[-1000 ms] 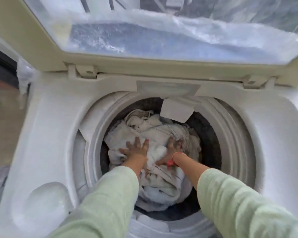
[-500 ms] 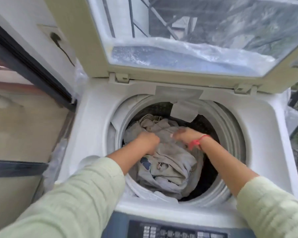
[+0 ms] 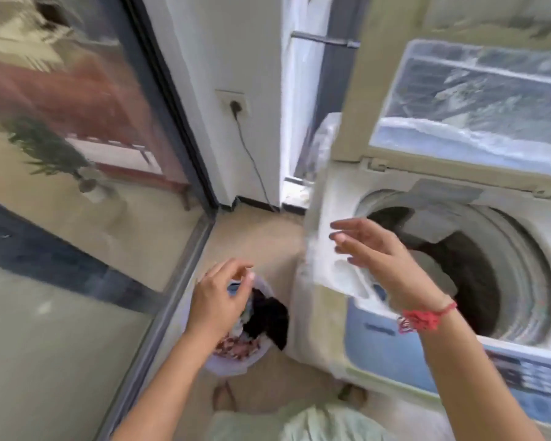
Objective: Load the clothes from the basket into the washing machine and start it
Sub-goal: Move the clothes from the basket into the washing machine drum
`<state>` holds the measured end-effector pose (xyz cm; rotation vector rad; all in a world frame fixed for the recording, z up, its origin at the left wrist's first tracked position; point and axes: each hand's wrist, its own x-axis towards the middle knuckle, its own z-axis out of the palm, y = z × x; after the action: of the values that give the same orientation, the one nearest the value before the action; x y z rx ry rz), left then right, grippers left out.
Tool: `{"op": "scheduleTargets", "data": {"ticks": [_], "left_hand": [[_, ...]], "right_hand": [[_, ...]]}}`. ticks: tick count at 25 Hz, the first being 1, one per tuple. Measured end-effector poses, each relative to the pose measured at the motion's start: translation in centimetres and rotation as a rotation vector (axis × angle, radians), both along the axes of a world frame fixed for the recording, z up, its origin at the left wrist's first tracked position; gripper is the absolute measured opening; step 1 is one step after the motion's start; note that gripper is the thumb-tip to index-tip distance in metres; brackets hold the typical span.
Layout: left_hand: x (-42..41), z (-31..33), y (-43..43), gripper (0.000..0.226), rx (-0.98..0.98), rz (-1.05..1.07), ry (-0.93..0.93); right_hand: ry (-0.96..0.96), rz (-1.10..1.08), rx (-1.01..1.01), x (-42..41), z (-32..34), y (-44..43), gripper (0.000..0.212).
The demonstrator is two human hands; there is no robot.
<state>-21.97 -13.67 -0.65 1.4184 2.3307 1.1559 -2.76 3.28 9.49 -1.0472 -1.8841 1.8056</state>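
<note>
Empty hands at the washing machine (image 3: pixel 330 198)
Left hand (image 3: pixel 215 302) hovers over the basket (image 3: pixel 233 369) of clothes (image 3: pixel 268 316), fingers loosely curled; right hand (image 3: pixel 382 259), fingers spread wide, over the machine's rim.

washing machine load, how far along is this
Done: the lid is up and the drum is exposed; its contents are too blurred to tell. In hand: the left hand hovers empty over the basket, the right hand empty near the drum. Left: the clothes in the basket, closing the lid, the control panel.
</note>
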Motion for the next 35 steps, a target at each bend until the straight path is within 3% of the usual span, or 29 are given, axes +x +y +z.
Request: {"op": "scheduleTargets", "data": {"ticks": [4, 6, 10, 16, 19, 22, 25, 27, 29, 32, 35], "left_hand": [[-8.7, -4.9, -12.4, 0.029, -0.128, 0.253, -0.130], [-11.8, -7.2, -16.3, 0.034, -0.239, 0.330, -0.179], [-15.9, -12.6, -18.5, 0.031, -0.449, 0.277, -0.290], [-16.7, -27.4, -14.8, 0.057, -0.678, 0.046, -0.435], [-17.7, -36.5, -11.8, 0.055, -0.680, -0.061, -0.338], [-18.6, -44.2, -10.4, 0.047, -0.640, -0.128, -0.154], [-18.9, -49.2, -10.6, 0.046, -0.623, -0.121, 0.071], [-18.4, -50.9, -11.2, 0.047, -0.577, -0.149, 0.189], [-18.1, -51.3, -11.7, 0.050, -0.539, -0.147, 0.185], [-17.4, -49.4, -12.2, 0.051, -0.604, -0.092, 0.051], [-16.9, -44.9, -12.9, 0.049, -0.706, -0.057, -0.141]], "right_hand": [[-0.119, 0.241, -0.163, -11.4, -5.9, -9.1, 0.018], [-0.235, 0.267, -0.140, -15.4, -11.2, -11.2, 0.020], [-0.500, 0.179, -0.027, -20.4, -20.9, -12.0, 0.023], [-0.816, 0.297, 0.070, -23.4, -38.5, -10.9, 0.029], [-0.940, 0.456, 0.320, -24.5, -50.0, -10.4, 0.050], [-0.989, 0.830, 0.706, -26.3, -59.7, -10.7, 0.074], [-0.945, 1.195, 1.037, -27.9, -66.5, -10.9, 0.079], [-0.922, 1.262, 1.109, -28.5, -69.0, -10.7, 0.069], [-0.906, 1.186, 1.095, -29.2, -69.4, -10.5, 0.053], [-0.935, 1.071, 0.941, -29.9, -66.8, -10.8, 0.032], [-0.897, 0.790, 0.719, -30.0, -61.7, -10.7, 0.016]]}}
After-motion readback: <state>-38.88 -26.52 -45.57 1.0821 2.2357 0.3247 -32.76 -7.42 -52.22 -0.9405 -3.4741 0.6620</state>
